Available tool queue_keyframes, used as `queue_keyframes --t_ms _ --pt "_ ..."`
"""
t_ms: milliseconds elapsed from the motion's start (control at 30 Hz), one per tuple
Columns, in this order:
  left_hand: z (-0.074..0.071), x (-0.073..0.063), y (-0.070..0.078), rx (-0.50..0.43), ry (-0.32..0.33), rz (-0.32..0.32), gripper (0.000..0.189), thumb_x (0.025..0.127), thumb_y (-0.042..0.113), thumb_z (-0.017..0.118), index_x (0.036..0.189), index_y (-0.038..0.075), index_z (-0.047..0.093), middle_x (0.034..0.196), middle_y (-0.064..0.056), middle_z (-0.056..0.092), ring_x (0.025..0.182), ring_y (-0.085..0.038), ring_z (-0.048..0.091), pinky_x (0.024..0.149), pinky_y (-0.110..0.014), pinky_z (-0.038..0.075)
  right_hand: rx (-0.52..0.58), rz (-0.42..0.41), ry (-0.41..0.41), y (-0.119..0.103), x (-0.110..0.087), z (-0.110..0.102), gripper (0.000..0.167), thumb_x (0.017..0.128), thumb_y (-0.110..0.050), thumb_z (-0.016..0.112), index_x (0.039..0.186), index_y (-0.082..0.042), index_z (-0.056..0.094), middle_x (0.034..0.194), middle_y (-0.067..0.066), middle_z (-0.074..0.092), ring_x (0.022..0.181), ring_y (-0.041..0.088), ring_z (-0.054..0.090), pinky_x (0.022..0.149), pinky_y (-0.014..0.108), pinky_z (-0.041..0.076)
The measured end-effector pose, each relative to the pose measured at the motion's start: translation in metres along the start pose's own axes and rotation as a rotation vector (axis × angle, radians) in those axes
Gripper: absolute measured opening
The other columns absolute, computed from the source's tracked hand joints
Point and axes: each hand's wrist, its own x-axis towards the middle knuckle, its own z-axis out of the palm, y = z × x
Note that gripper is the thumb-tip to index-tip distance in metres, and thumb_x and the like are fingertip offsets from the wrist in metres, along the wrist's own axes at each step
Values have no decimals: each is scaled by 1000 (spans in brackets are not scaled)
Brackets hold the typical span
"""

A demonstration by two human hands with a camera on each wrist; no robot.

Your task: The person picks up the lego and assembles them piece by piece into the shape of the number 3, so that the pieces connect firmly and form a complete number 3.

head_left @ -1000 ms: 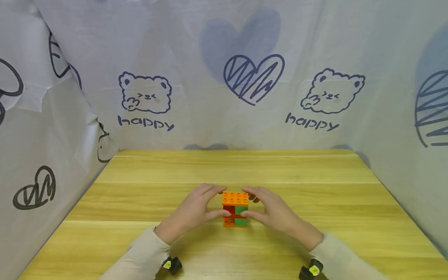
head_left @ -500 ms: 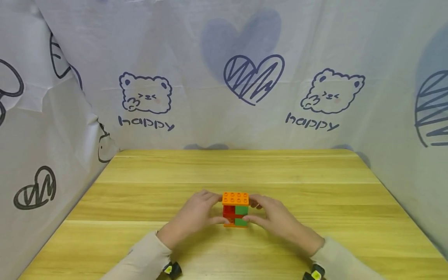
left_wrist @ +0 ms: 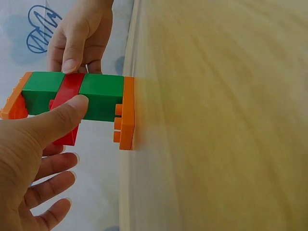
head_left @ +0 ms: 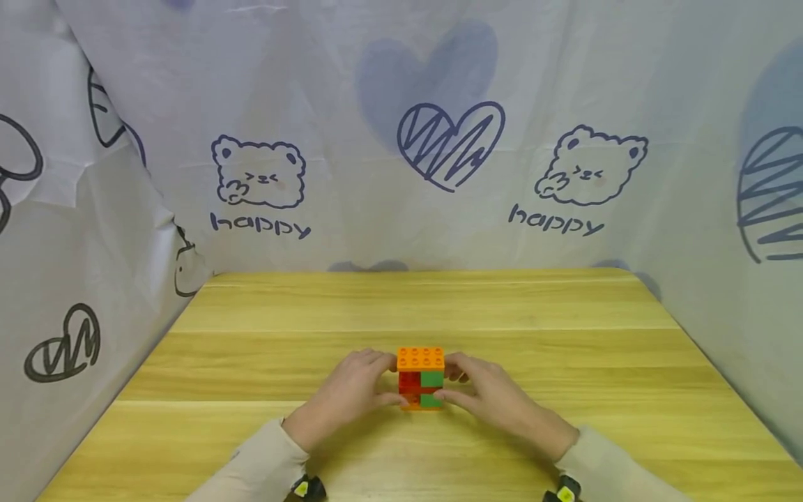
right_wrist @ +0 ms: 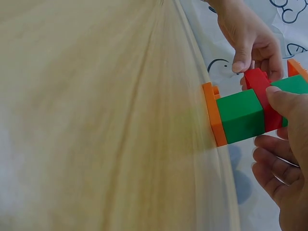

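Observation:
A stack of toy building bricks [head_left: 431, 378] stands upright on the table, between both hands. It has an orange studded plate [head_left: 420, 358] on top and an orange base plate [left_wrist: 127, 115]. Between them sit green bricks [right_wrist: 240, 115] above and below a red layer [left_wrist: 70, 89]. The left hand [head_left: 348, 390] holds the stack from the left, thumb in front at the red layer and fingers behind. From the right, the right hand [head_left: 495, 397] grips it the same way, its thumb on the red layer in the right wrist view. The fingertips behind are partly hidden.
The stack's base rests on a wood-grain table [head_left: 251, 328]. White cloth [head_left: 351, 209] printed with bears and hearts hangs behind the table and along its sides. Each wrist wears a small black camera, as the left one [head_left: 310, 488] shows.
Both hands have come down a little, their fingers lower behind the stack and their thumbs lower on its front. The stack has stayed in place; the view has shifted slightly.

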Motion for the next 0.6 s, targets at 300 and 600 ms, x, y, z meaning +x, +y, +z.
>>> queue_keyframes --t_ms 300,600 --pt "4 1 0 -33 66 102 45 71 32 87 103 11 64 95 1 71 83 -14 65 78 -34 54 36 -5 8 2 0 3 41 94 -45 62 124 -18 58 109 -10 65 94 6 61 82 29 53" --pt "6 0 1 -22 69 99 49 72 32 86 109 10 64 92 0 71 78 -12 62 74 -30 53 169 16 9 2 -1 7 45 93 -41 64 129 -15 54 118 -3 65 103 11 64 89 29 52"
